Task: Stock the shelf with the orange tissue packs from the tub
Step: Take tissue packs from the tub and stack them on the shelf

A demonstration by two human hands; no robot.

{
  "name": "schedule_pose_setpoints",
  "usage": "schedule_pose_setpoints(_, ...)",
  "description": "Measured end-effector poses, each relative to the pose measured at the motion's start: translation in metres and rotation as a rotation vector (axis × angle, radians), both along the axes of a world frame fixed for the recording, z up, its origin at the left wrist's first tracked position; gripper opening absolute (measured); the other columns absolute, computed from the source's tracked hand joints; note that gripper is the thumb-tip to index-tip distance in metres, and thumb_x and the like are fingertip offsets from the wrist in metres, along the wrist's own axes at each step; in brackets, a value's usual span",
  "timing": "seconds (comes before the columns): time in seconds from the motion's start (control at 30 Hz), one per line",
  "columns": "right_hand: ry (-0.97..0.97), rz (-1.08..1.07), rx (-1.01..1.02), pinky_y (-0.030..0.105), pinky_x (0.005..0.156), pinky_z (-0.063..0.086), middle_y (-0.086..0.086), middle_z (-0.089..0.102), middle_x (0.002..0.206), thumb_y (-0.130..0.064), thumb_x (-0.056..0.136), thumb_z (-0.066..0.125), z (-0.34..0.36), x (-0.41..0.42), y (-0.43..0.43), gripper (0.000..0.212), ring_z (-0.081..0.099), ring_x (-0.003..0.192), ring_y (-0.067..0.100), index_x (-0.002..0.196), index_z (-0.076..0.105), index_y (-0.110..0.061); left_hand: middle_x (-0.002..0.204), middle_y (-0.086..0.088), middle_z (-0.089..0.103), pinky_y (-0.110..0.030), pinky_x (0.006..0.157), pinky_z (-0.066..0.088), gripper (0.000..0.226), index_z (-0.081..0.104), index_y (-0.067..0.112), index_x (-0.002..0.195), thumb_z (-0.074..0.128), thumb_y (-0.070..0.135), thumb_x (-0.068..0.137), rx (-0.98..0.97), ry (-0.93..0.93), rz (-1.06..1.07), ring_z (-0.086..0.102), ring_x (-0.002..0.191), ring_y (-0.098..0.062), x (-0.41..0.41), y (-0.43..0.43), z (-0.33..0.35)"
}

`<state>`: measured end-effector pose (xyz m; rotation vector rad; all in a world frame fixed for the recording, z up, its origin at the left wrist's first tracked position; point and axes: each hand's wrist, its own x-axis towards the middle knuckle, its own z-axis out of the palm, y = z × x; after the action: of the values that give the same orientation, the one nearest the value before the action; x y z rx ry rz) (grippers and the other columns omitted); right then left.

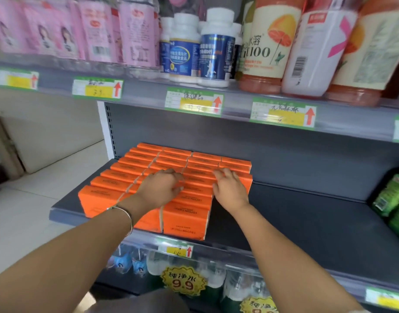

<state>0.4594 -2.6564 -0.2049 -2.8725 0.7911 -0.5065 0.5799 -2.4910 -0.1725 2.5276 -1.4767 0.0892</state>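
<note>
Several orange tissue packs (189, 213) stand in tight rows on the left part of the dark grey shelf (307, 222). My left hand (161, 188) rests on top of the middle rows, fingers bent down onto the packs. At the right edge of the block, my right hand (230, 188) lies on the packs in the rightmost row, fingers curled over their tops. Whether either hand actually grips a pack is unclear. The tub is out of view.
The upper shelf carries pink packets (58, 30), white supplement bottles (194, 48) and juice bottles (273, 41), with price tags (194, 101) along its lip. Green packages (395, 199) sit at the shelf's far right. Water bottles (162, 263) stand below. White floor tiles lie left.
</note>
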Motion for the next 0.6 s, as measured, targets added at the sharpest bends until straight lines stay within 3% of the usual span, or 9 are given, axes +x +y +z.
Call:
schedule_pose_setpoints(0.3,0.008,0.341,-0.214,0.039,0.096,0.044,0.002,0.051,0.128,-0.028,0.097,0.044,0.050,0.034,0.127,0.037,0.042,0.125,0.025,0.133,0.048,-0.021,0.121,0.002,0.060,-0.033,0.091,0.040,0.024,0.055,0.024,0.115,0.047,0.030,0.093,-0.027,-0.174,0.181,0.054,0.116,-0.021,0.021,0.149,0.012)
schedule_pose_setpoints(0.47,0.074,0.515,-0.261,0.037,0.084,0.047,0.003,0.054,0.123,-0.027,0.096,0.044,0.039,0.062,0.210,0.034,0.048,0.118,0.026,0.128,0.051,-0.020,0.115,-0.002,0.059,-0.031,0.089,0.039,0.025,0.050,0.018,0.116,0.045,0.030,0.094,0.019,-0.193,0.341,0.055,0.110,-0.024,0.027,0.245,-0.005)
schedule_pose_setpoints(0.6,0.157,0.620,-0.252,0.035,0.084,0.045,0.003,0.054,0.123,-0.027,0.096,0.044,0.015,0.081,0.269,0.032,0.049,0.118,0.026,0.126,0.051,-0.019,0.115,0.000,0.060,-0.030,0.087,0.038,0.028,0.050,0.021,0.119,0.045,0.034,0.095,0.081,-0.150,0.461,0.056,0.108,-0.023,0.032,0.323,-0.035)
